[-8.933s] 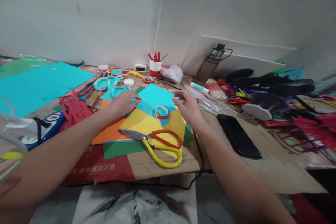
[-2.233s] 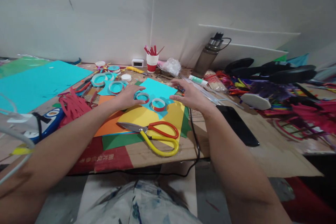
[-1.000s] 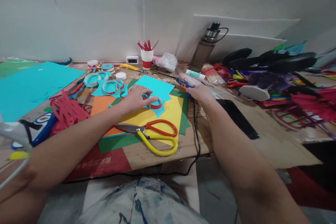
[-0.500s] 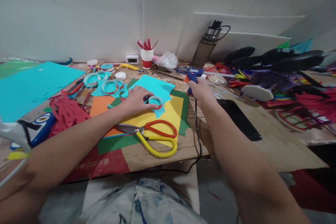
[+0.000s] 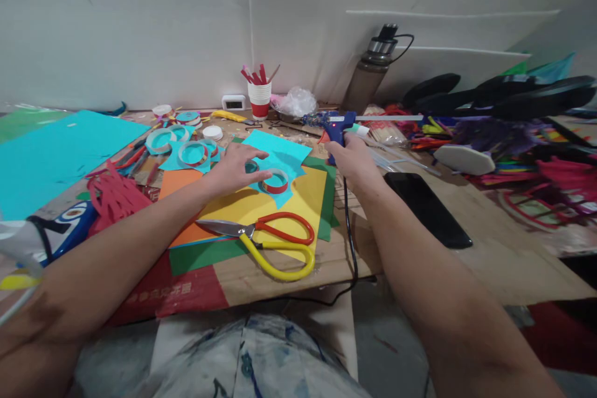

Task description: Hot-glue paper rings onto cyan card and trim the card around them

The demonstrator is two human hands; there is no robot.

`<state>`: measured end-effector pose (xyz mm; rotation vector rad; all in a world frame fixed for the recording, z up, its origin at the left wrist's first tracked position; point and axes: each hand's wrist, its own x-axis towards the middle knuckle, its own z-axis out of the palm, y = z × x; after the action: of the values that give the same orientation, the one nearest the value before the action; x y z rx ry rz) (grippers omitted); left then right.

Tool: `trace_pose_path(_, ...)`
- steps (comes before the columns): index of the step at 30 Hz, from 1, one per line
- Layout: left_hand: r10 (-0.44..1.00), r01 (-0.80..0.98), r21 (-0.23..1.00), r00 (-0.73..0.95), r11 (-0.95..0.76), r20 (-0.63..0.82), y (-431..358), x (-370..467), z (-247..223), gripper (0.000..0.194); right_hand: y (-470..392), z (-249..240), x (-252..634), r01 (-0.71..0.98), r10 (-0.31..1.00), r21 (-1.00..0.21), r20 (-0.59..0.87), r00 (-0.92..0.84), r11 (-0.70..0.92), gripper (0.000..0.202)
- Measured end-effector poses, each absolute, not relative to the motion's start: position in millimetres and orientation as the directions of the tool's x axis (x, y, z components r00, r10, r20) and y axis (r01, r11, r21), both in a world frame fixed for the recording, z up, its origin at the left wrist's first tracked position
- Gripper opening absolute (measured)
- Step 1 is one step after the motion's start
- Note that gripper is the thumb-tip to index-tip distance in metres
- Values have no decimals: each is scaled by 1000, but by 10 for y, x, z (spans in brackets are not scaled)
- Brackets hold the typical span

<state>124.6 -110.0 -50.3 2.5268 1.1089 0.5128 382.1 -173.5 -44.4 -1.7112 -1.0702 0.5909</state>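
My left hand (image 5: 237, 169) reaches over a torn piece of turquoise paper (image 5: 276, 148), its thumb and fingers apart. Between them lies a small paper ring (image 5: 252, 166), and the thumb tip is at a red and white ring (image 5: 276, 183); whether it touches is hard to tell. My right hand (image 5: 357, 160) is wrapped round the handle of a blue hot glue gun (image 5: 339, 127), its nozzle pointing left. A clear glue stick (image 5: 389, 117) sticks out of the gun's back. Scissors (image 5: 252, 231) with red and yellow handles lie on yellow paper (image 5: 305, 196) nearer me.
More rings on turquoise paper (image 5: 193, 154) lie left of my left hand. Red strips (image 5: 116, 193) are at the left. Behind stand a paper cup (image 5: 259, 99) and a bottle (image 5: 368, 78). A phone (image 5: 426, 208) lies right. The gun's black cord (image 5: 347, 224) hangs past the table edge.
My left fingers have spread and lifted slightly from the ring. The glue gun in my right hand has risen a little and its stick is more level. The view has shifted slightly.
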Motion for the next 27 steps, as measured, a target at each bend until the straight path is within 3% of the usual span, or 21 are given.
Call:
trace_pose_path(4, 677, 613, 347, 730, -710, 96, -1209, 1347, -471, 65, -1733, -463, 3814, 406, 862, -905, 104, 496, -124, 8)
trace_pose_path(7, 660, 604, 332, 747, -724, 82, -1292, 1433, -456, 54, -1725, -477, 3826, 397, 867, -913, 118, 484, -98, 7)
trace_pose_path(14, 789, 608, 514, 543, -606, 287, -1024, 1281, -361, 51, -1728, -487, 3845, 410, 862, -907, 131, 489, -94, 8)
trace_pose_path(16, 837, 633, 555, 470, -540, 280, -906, 1199, -393, 53, -1722, -505, 3848, 397, 868, -915, 136, 477, -75, 9)
trace_pose_path(23, 837, 752, 389, 399, -532, 375, -849, 1053, -569, 50, -1742, -490, 3832, 405, 868, -912, 149, 474, -64, 10)
trace_pose_path(27, 888, 827, 333, 390, -454, 242, -990, 1035, -524, 57, -1768, -452, 3806, 411, 854, -909, 156, 496, -73, 8)
